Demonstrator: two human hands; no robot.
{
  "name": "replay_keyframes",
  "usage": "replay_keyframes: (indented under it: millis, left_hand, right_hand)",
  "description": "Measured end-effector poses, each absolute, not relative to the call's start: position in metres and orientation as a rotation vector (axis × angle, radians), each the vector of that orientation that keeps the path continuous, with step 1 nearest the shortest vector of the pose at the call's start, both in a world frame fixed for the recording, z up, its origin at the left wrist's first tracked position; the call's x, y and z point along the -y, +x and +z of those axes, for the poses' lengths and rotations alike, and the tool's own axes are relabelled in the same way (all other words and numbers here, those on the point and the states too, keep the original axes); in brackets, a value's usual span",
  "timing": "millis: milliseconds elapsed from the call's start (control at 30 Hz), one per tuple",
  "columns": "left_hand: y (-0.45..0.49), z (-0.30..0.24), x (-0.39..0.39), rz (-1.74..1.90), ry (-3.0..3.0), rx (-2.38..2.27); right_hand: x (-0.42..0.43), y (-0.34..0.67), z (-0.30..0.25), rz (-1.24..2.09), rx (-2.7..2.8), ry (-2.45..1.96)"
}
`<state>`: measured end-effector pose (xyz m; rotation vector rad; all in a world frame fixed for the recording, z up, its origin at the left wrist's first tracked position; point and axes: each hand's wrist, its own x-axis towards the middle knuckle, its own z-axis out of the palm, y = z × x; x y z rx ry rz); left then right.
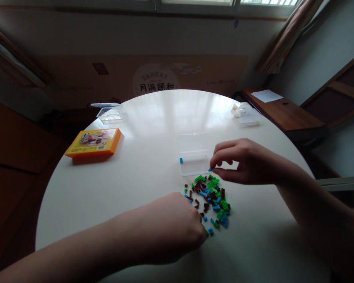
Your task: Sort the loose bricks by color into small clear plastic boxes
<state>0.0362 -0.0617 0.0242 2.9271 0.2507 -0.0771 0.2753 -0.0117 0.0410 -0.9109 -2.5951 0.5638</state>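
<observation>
My right hand (238, 162) pinches a small blue building brick (210, 169) between thumb and fingertips, at the right front corner of a clear plastic box (194, 174). The box lies open, its lid folded back, and a single blue brick (181, 160) is at its left side. Just in front of it spreads a loose pile of green, brown and blue building bricks (214, 196). Over the pile's left edge, my left hand (179, 228) is held back up with the fingers curled under. Its fingertips are hidden, and so is anything they might hold.
An orange and yellow box (96, 141) lies at the left of the round white table (147, 157). Clear plastic containers stand at the far left (110, 114) and far right (245, 114). Beyond the right edge, a brown wooden desk (286, 118) carries a white sheet (267, 96).
</observation>
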Motion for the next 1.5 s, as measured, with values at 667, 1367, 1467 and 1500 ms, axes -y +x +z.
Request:
replay_keyframes:
  millis: [667, 1367, 1467, 1500]
  left_hand:
    - [0.009, 0.013, -0.014, 0.362, 2.761, -1.11]
    - [0.034, 0.001, -0.014, 0.266, 2.528, -1.163]
    - [0.033, 0.001, -0.015, 0.276, 2.546, -1.168]
    - [0.032, 0.002, -0.016, 0.288, 2.55, -1.171]
  right_hand:
    - [-0.002, 0.251, 0.003, 0.388, 2.566, -1.441]
    - [0.004, 0.25, 0.01, 0.347, 2.485, -1.464]
    - [0.002, 0.248, 0.007, 0.357, 2.512, -1.442]
    - [0.002, 0.247, 0.006, 0.357, 2.517, -1.44]
